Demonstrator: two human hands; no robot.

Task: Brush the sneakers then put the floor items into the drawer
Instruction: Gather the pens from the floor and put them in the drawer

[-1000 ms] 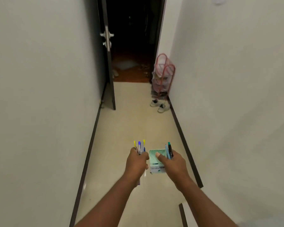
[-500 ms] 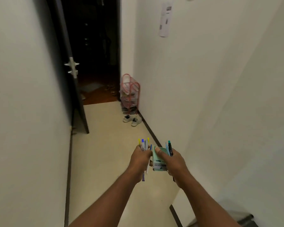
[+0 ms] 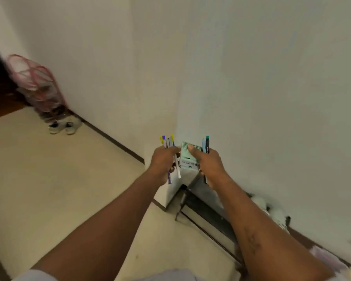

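Observation:
My left hand (image 3: 163,159) grips a bunch of pens (image 3: 169,143) with yellow and blue caps, their lower ends sticking out below the fist. My right hand (image 3: 209,163) holds a small green and white box (image 3: 187,159) under the thumb, together with two pens (image 3: 205,144), one light blue and one dark with a teal tip. Both hands are held out in front of me at chest height, close together. A pair of white sneakers (image 3: 62,126) stands on the floor by the wall at the left, far from my hands.
A pink-framed shoe rack (image 3: 37,86) stands against the white wall (image 3: 251,78) behind the sneakers, beside a dark doorway. A wall corner juts out just below my hands, with a dark metal frame (image 3: 201,207) at its base. Blurred light things lie along the skirting at the lower right.
The view has swung to the right, so the doorway, rack and sneakers have slid to the left edge. My hands keep the same hold on the pens and the box.

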